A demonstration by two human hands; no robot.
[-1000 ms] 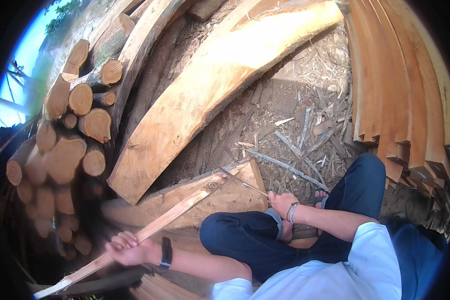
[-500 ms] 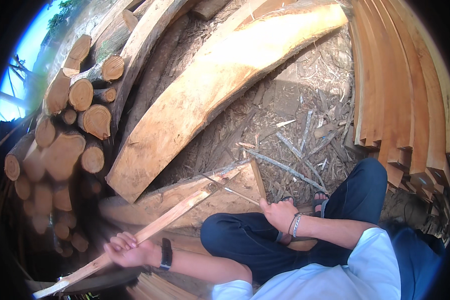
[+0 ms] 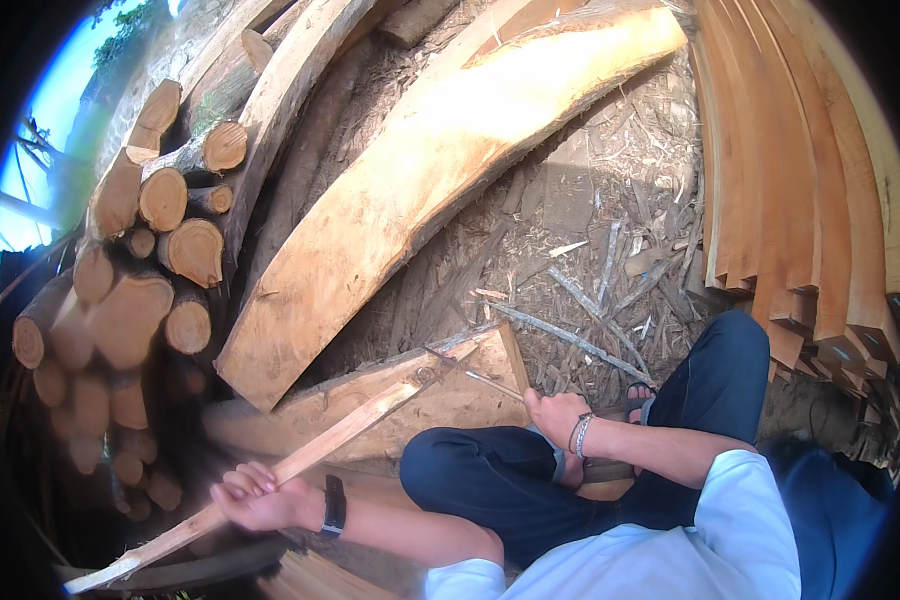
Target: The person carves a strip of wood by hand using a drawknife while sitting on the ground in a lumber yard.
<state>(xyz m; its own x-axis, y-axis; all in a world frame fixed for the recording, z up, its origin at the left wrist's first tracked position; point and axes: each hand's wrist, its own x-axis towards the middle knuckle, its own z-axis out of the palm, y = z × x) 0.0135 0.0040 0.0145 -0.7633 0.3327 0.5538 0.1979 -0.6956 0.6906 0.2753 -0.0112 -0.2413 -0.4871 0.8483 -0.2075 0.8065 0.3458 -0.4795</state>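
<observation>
Although likely stiff, light and more splintery than slippery, best gripped along the plain shaft, away from the far end: a long squared wooden stick (image 3: 342,430), clasped in the left hand (image 3: 263,500), slanting ahead and rightward over a thick wood block (image 3: 452,412). Grasped in the right hand (image 3: 558,415): a slim blade-like tool (image 3: 485,379), angled toward the stick's far end, contact unclear. Left arm reaching outward; right elbow bent, forearm angled inward.
</observation>
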